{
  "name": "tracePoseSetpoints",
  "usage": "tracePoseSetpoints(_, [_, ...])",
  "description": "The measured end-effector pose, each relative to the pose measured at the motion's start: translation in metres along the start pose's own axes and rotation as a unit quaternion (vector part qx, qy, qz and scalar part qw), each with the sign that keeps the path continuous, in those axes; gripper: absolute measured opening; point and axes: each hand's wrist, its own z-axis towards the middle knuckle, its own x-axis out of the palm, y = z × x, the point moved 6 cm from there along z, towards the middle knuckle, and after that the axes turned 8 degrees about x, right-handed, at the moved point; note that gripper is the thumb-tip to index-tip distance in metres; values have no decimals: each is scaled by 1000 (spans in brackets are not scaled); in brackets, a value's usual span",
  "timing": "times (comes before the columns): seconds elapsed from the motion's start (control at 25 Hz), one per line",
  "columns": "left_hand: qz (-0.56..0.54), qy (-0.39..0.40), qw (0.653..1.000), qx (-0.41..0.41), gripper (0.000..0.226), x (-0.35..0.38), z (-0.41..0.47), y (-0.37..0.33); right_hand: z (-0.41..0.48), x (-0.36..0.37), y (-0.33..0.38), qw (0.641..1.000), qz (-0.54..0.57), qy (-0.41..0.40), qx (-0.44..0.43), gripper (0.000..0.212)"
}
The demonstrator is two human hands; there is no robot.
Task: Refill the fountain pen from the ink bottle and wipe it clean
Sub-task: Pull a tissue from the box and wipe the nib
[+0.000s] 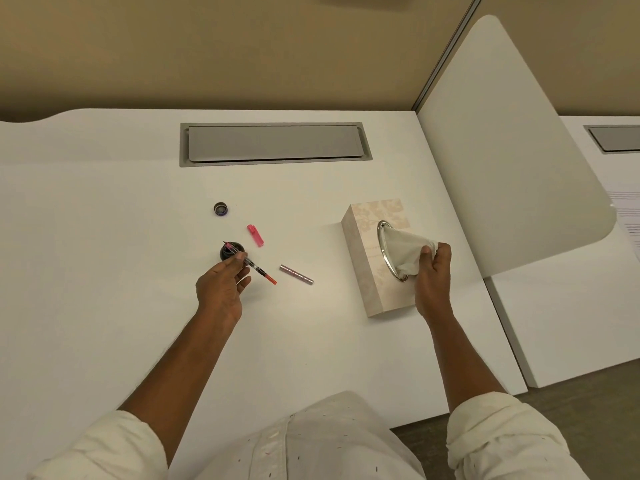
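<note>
Pinching the fountain pen [258,269] mid-body in left hand [221,289] fingers [243,283], nib at the open ink bottle [229,254]; probably light, slick, inky at the tip, so best gripped well behind the nib; skipping past pink cap [255,235] and barrel [296,274] loose on the surface [104,237]; gripping a soft tissue [405,252] half out of the tissue box [363,271], right hand [433,275] fingers curled round it.

We see the pen [258,269], clear with an orange end, tilted in the left hand [221,285], its nib over the open, dark ink bottle [227,255]. Its pink cap [255,235] and grey barrel [296,274] lie just beside, and the lid [220,208] lies farther back. The right hand [433,271] grips a white tissue [405,252] half out of its box [367,271].
</note>
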Motion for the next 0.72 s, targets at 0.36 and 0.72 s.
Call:
tracePoseSetpoints(0.36, [-1, 7, 1000, -1, 13, 1, 0, 2, 9, -8, -19, 932, 305, -68, 184, 16])
tracePoseSetpoints(0.72, [-10, 19, 1000, 4, 17, 8, -3, 4, 5, 6, -6, 996, 47, -29, 76, 52])
